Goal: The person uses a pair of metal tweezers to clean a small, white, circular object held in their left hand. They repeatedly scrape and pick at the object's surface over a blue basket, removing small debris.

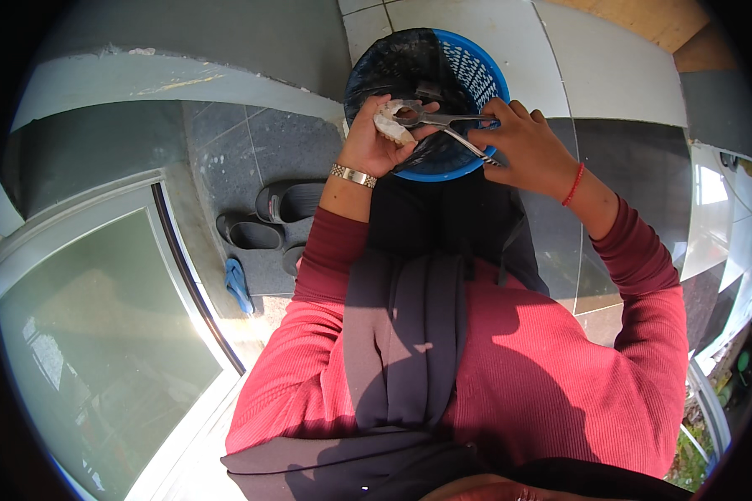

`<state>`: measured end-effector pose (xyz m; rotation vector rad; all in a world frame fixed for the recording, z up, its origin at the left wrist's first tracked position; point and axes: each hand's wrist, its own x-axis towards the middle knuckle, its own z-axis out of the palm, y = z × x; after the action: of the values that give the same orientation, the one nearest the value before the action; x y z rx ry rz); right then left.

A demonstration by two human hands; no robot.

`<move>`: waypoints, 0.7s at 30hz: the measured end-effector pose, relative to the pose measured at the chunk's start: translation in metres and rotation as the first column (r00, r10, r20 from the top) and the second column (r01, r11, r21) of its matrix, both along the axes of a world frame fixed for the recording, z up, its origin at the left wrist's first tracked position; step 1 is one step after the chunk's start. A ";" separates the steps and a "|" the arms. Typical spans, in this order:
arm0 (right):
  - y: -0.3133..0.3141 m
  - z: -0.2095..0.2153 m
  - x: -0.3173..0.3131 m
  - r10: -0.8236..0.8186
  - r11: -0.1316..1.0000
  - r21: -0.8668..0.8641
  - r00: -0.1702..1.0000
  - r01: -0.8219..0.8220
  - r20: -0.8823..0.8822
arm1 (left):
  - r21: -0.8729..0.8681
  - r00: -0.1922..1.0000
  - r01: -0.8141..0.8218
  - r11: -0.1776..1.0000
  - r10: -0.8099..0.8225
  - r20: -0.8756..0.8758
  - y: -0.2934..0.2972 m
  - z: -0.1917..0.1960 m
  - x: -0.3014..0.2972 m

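Observation:
My left hand (371, 144) holds a whitish, rough-looking lump (393, 125) above the bin; its exact kind I cannot make out. My right hand (530, 152) grips the handles of a silver two-armed metal tool (455, 122), whose handles are spread apart. The tool's rounded head meets the lump at my left fingers. Below both hands stands a blue plastic basket bin (480, 63) with a perforated wall, lined by a black plastic bag (393, 63). What lies inside the bag is mostly in shadow.
Dark slip-on shoes (297, 200) and a blue slipper (237, 285) lie on grey floor tiles to the left. A glass-panelled white frame (109, 351) stands at the lower left. Behind the bin are pale tiles (493, 25); a wooden surface (643, 21) is at the far right.

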<state>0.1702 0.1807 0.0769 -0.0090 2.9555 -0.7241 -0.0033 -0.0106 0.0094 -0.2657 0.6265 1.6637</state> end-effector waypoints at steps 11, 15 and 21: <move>0.001 -0.002 0.003 0.049 0.996 0.082 0.996 -0.043 -0.070 | 0.021 0.998 -0.035 0.999 0.034 0.047 -0.002 -0.002 0.000; 0.002 -0.002 0.004 0.063 0.995 0.081 0.994 -0.056 -0.088 | 0.038 0.996 -0.022 0.999 0.019 0.082 -0.004 -0.003 -0.001; 0.005 -0.002 0.005 0.067 0.997 0.039 0.995 -0.064 -0.079 | 0.022 0.999 -0.023 0.999 0.022 0.047 -0.002 -0.001 0.002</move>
<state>0.1751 0.1853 0.0753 -0.1356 3.0279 -0.6767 -0.0017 -0.0130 0.0081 -0.2953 0.5715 1.6806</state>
